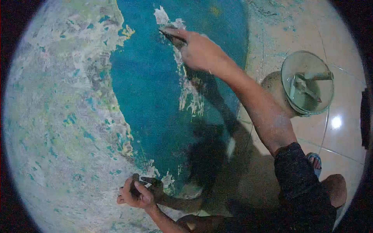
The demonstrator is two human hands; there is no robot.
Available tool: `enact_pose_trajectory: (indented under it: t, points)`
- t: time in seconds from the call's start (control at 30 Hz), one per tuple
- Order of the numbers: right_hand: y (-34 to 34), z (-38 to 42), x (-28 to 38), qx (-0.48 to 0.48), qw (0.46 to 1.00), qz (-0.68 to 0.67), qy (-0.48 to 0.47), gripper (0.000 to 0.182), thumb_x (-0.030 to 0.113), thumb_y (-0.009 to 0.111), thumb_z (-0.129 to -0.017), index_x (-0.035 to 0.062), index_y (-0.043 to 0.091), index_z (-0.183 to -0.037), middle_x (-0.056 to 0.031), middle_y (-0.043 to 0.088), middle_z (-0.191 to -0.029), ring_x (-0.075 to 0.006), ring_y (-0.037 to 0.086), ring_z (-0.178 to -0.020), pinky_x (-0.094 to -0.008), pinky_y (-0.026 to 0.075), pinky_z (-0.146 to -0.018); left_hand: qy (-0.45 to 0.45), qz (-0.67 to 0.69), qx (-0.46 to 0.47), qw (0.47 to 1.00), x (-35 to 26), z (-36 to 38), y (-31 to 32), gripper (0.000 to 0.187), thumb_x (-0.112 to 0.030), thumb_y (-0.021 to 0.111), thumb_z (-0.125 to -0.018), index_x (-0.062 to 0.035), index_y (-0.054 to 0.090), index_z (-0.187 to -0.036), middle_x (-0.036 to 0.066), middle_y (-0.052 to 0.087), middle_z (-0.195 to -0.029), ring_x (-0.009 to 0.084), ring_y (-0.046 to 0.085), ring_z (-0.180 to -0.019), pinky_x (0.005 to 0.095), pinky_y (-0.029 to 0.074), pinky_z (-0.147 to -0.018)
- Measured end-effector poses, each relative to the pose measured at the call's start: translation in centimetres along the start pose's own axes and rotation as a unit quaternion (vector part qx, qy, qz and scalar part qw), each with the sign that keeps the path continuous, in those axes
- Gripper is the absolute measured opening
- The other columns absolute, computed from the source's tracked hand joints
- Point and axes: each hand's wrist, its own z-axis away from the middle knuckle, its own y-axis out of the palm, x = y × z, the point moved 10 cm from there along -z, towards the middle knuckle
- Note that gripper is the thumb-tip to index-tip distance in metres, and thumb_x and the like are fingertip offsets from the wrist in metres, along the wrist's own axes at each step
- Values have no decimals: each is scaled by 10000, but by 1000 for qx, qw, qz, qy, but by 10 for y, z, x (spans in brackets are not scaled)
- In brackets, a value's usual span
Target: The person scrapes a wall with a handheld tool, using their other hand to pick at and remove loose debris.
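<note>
A painted surface fills the left and middle, teal where the paint is whole and chalky grey-white where it is gone. My right hand reaches up across the teal area, closed around a dark scraper whose tip rests by a ragged white streak. Down at the lower left, my left hand is closed on a dark tool with a rounded end, held beside the border of the teal paint. Its working end is hard to make out.
On the tiled floor at the right stands a bucket with liquid and a couple of tools inside. Paint flakes lie scattered at the upper right. A sandalled foot shows beside my dark sleeve.
</note>
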Motion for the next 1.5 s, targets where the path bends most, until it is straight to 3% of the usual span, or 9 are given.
enact_pose_trajectory:
  t: [0.27,0.5,0.6,0.67,1.07,1.23,1.37,1.47,1.5]
  points:
    - [4,-31,0,2,1000,-26,-13,606,102,523,-882,296,549,-1456,-227,685,-1220,-432,668,-1095,-512,530,-957,-47,10,4,999,13,3,6,168,-90,631,-1002,43,660,-1101,158,703,-1013,246,698,-865,342,587,-767]
    - [11,-77,0,13,1000,-10,-21,624,96,539,-831,204,568,-1445,-278,691,-1160,-433,695,-1024,-524,565,-867,11,-58,-55,997,-9,-6,0,224,-319,666,-984,-101,716,-982,5,704,-771,183,450,-734,409,275,-874]
    - [-2,-92,11,5,999,13,-39,585,121,560,-831,174,596,-1412,-248,702,-1170,-424,701,-1043,-526,562,-902,1,-8,-78,997,-3,-2,0,207,-293,663,-990,-93,716,-986,10,692,-781,200,473,-712,412,282,-869]
    - [-15,-50,28,5,999,-5,-32,596,114,552,-839,203,587,-1427,-245,688,-1216,-420,693,-1082,-532,546,-958,13,-19,-12,1000,-5,-5,3,195,-119,619,-1000,44,656,-1101,146,706,-994,245,701,-858,334,575,-750]
    - [-6,-85,30,38,999,6,-24,488,81,558,-811,80,624,-1294,-223,737,-993,-448,715,-910,-527,571,-821,-2,-32,28,999,-5,-5,4,195,-114,619,-1010,37,638,-1132,168,715,-1011,232,701,-820,305,589,-668]
    - [25,82,20,84,990,-30,106,692,85,480,-855,370,514,-1484,-286,687,-1140,-452,684,-1025,-529,538,-937,-40,68,10,997,-9,-11,9,202,-131,630,-1009,25,642,-1135,139,690,-995,222,694,-827,293,570,-685]
    - [13,-7,27,42,999,-4,23,653,106,494,-881,318,492,-1499,-284,688,-1144,-472,680,-1030,-550,546,-913,-12,-1,19,1000,-8,-8,-7,231,-149,658,-994,12,649,-1159,95,663,-957,212,675,-894,306,551,-773]
    - [-26,-81,57,60,997,-36,34,355,9,522,-931,-53,650,-1257,-228,698,-967,-274,607,-649,-461,469,-578,21,-75,4,997,-15,-6,-10,217,-202,663,-979,-44,682,-1126,85,684,-911,208,564,-782,351,385,-827]
    - [-16,-80,55,36,999,-29,-15,442,44,520,-907,95,594,-1339,-245,693,-1027,-335,631,-777,-485,495,-694,30,-93,-15,995,-16,-6,-11,207,-225,663,-973,-70,697,-1106,84,697,-892,207,511,-717,372,304,-843]
